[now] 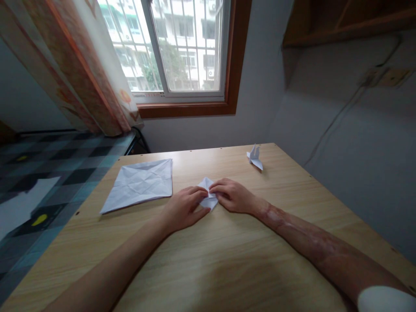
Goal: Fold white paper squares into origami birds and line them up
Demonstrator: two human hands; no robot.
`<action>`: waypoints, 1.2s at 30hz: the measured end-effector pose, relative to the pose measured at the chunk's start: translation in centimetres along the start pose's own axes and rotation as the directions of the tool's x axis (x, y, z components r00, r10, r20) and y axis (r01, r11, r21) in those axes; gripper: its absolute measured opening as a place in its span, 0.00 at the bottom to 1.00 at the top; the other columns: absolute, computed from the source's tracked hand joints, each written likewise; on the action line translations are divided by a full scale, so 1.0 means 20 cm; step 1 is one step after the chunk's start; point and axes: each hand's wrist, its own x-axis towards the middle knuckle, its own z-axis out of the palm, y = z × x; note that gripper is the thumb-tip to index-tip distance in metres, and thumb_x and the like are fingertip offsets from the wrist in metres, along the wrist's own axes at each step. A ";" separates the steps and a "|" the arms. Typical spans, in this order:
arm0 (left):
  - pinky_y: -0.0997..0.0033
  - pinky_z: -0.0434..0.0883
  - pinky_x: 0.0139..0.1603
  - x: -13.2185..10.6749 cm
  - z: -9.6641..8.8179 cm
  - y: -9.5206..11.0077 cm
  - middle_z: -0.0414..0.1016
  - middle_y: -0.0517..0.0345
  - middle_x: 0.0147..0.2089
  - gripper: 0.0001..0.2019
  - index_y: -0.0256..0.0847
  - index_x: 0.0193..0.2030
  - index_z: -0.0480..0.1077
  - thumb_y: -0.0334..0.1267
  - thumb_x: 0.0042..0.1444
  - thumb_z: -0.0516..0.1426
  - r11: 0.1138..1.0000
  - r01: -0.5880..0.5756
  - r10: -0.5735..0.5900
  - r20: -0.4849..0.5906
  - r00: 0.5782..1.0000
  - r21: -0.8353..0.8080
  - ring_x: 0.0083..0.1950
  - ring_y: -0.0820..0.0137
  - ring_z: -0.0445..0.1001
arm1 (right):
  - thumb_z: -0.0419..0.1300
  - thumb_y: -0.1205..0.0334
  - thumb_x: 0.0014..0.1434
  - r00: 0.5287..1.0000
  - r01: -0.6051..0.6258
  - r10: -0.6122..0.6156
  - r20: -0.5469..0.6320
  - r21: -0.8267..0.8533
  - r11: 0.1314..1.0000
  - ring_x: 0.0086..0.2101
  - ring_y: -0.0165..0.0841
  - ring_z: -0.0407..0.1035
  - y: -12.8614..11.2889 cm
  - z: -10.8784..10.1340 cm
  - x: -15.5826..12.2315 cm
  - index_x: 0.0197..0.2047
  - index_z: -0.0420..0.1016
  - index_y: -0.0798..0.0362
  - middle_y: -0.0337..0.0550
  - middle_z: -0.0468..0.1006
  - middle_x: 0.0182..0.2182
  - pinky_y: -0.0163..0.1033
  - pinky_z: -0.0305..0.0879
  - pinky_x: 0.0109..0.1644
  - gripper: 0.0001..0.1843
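Note:
A small folded piece of white paper [208,203] lies on the wooden table in front of me, its top pointed and creases across its middle. My left hand [186,207] grips its left side, with the thumb along the lower edge and the fingers over the top. From the right, my right hand [234,196] presses curled fingers on the paper's right side. Both hands' fingertips nearly meet at its middle and cover part of it.
A creased white paper sheet [143,182] lies at the table's left. A folded paper crane [255,157] stands at the back right of the table [208,260]. Left of the table is a checked bed cover [74,175] with white paper [29,203] on it.

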 end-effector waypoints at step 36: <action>0.66 0.80 0.41 0.04 0.07 -0.01 0.82 0.55 0.42 0.19 0.40 0.50 0.73 0.51 0.63 0.69 0.552 0.284 -0.548 -0.084 0.832 -0.784 0.39 0.67 0.82 | 0.69 0.48 0.69 0.874 -0.394 0.485 -0.019 0.555 0.733 0.42 0.39 0.81 0.08 0.00 0.02 0.51 0.84 0.53 0.44 0.88 0.44 0.41 0.77 0.46 0.17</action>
